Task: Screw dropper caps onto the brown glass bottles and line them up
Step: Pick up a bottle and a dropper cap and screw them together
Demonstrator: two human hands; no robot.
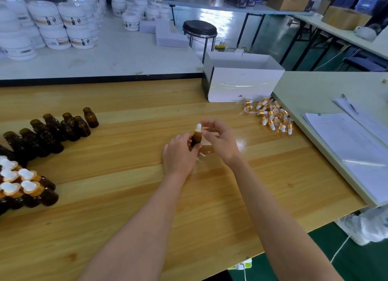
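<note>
Fingers [194,148] of our left hand [180,155] grip a small brown glass bottle [197,138], upright above the pale wooden table [126,196], gold-collared white-bulbed dropper cap [198,129] on top; our right hand [220,142] curls loosely at its three o'clock, contact unclear.

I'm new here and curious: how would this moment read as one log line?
left hand: grips brown bottle | right hand: at dropper cap, grip unclear | loose caps: right | uncapped bottles: left

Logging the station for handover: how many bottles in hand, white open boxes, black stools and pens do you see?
Brown bottle, dropper cap on, in the left hand: 1
White open box: 1
Black stool: 1
Pen: 1
Total: 4
</note>
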